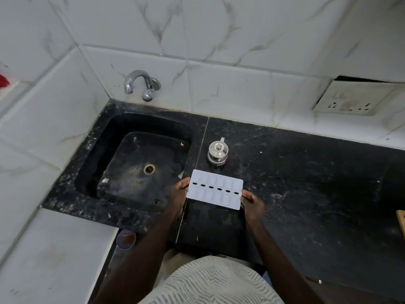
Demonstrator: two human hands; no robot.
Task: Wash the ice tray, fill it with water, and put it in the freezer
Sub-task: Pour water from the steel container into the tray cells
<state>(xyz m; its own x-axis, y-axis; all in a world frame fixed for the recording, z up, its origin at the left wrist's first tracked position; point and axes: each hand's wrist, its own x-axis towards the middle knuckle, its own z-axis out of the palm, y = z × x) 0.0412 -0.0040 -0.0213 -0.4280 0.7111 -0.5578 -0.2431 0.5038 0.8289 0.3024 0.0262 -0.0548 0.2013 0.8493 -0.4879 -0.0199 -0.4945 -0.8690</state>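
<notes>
- The left hand (180, 188) grips the short end of the ice tray (217, 198) that faces the sink (92, 154), with its fingers curled round the edge.
- The right hand (252, 202) pinches the opposite short end, the one away from the sink. The hands are therefore set apart, each clamped on the tray, which spans between them.
- The tray is white, with two rows of shallow cells and a line of dark oval slots down its middle. It lies level just to the right of the sink, over the black surface (306, 183). Whether it rests on the surface or is lifted just clear cannot be told.
- It looks like thin moulded plastic, so it is probably light and a little flexible. It would likely twist if held by one corner and turn slick once wet.
- Gripping both short ends seems the soundest hold. Once filled, the tray would need to be kept flat, since the shallow cells would spill easily.
- A small lidded steel pot (218, 152) stands on the surface just behind the tray, also to the right of the sink.
- The chrome tap (140, 84) juts from the tiled wall behind the sink with no water running, so washing appears not yet begun.
- A wall socket (355, 97) sits far to the right of the sink.
</notes>
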